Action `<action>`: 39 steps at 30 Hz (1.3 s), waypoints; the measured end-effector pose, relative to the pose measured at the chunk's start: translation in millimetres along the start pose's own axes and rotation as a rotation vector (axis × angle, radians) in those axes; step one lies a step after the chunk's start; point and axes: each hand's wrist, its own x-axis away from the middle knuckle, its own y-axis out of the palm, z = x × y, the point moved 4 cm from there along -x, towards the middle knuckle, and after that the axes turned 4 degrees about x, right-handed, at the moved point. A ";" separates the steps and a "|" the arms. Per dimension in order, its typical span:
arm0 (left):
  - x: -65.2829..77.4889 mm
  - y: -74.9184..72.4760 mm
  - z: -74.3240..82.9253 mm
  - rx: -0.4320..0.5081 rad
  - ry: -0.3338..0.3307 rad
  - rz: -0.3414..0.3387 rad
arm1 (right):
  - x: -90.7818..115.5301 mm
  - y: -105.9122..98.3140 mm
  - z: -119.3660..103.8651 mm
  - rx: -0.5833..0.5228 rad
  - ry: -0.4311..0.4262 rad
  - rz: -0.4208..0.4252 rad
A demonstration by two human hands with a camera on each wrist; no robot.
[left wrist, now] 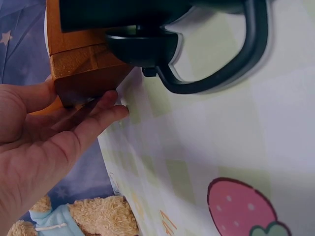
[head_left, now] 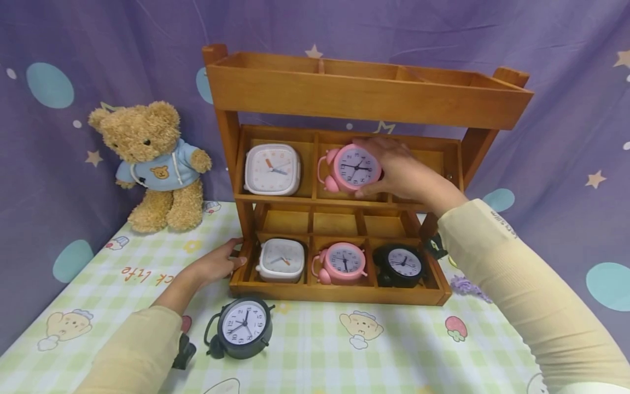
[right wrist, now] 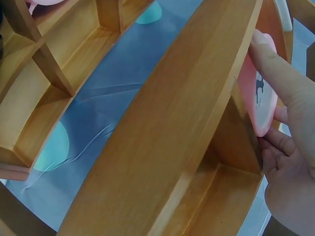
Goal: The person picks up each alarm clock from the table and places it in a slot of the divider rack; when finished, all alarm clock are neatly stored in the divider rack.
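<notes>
My right hand [head_left: 403, 172] grips a pink twin-bell alarm clock [head_left: 356, 166] in the middle compartment of the wooden rack's [head_left: 364, 101] middle shelf. The clock lies sideways, its bells to the left. In the right wrist view, thumb and fingers [right wrist: 278, 69] span the pink clock's rim [right wrist: 249, 93]. Low on the left, my left hand [head_left: 215, 265] holds the end of the rack's bottom tray. Seen from the left wrist, thumb and fingers lie on either side of the wooden corner [left wrist: 81, 69]. A black alarm clock [head_left: 244, 324] lies on the cloth near that hand.
Left of the pink clock sits a white clock [head_left: 272, 169]. The bottom tray holds another white clock [head_left: 281, 259], a pink clock [head_left: 344, 261] and a black clock [head_left: 402, 264]. A teddy bear [head_left: 159, 169] stands at the left; purple flowers [head_left: 468, 287] lie at the right.
</notes>
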 end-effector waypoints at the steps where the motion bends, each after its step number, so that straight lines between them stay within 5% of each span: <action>1: 0.2 0.2 0.4 -0.003 -0.001 0.000 | 0.1 -0.1 0.4 -0.003 0.002 -0.002; 14: 0.1 1.9 1.1 -0.017 -0.026 -0.001 | 4.5 -3.6 2.6 0.002 0.053 -0.009; 22: -0.9 2.2 -0.2 -0.008 -0.022 -0.004 | 17.2 -9.0 -0.1 -0.079 0.047 0.109; 30: -1.8 1.3 -1.5 0.009 -0.032 -0.007 | 37.4 -5.2 -16.7 -0.169 -0.066 0.299; 39: -1.5 0.0 0.5 0.011 -0.037 -0.007 | 59.1 10.8 -33.9 -0.250 -0.173 0.374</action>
